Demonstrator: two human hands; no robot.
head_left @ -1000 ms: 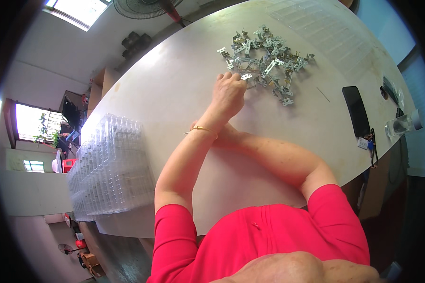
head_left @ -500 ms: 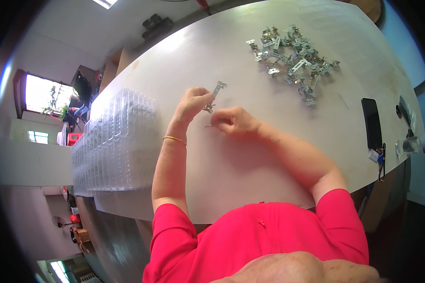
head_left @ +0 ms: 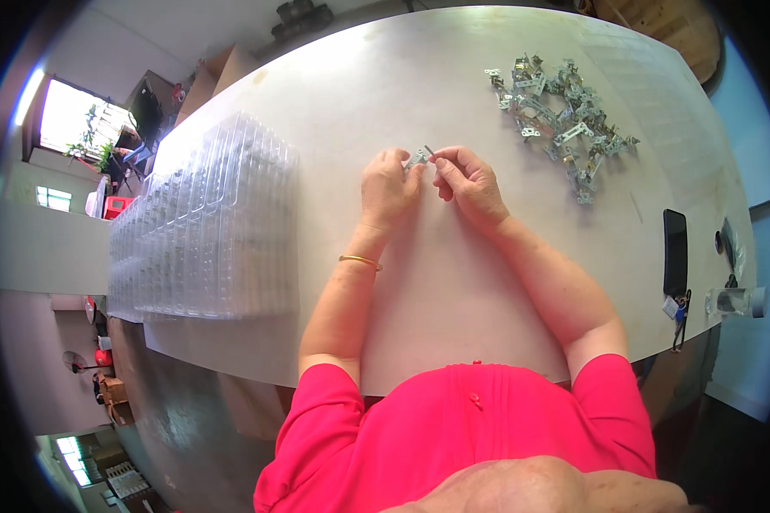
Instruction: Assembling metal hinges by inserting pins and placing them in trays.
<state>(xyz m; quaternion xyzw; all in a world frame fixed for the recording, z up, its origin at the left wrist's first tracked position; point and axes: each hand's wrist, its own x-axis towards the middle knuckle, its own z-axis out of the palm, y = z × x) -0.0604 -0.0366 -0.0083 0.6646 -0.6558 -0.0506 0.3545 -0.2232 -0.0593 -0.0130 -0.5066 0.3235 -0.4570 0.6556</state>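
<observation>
My left hand (head_left: 388,190) is closed round a small silver metal bracket (head_left: 417,159), whose end with holes sticks out past the fingertips. Close beside it, my right hand (head_left: 473,190) pinches a short thin metal pin (head_left: 429,150) between thumb and forefinger. The pin's end is right by the bracket; whether the two touch I cannot tell. Farther off to the right lies a loose pile of similar metal brackets (head_left: 576,131), some with brass-coloured parts.
Stacked clear plastic trays (head_left: 210,227) stand on the left of the pale table (head_left: 351,94). At the right lie a black phone (head_left: 675,252), keys (head_left: 678,312) and a clear bottle (head_left: 731,302) on its side. A thin sliver (head_left: 636,207) lies near the phone.
Both hands have moved away from my body and a little right, bringing the pin up to the bracket. The bracket is now more covered by my left fingers. The whole view has shifted slightly.
</observation>
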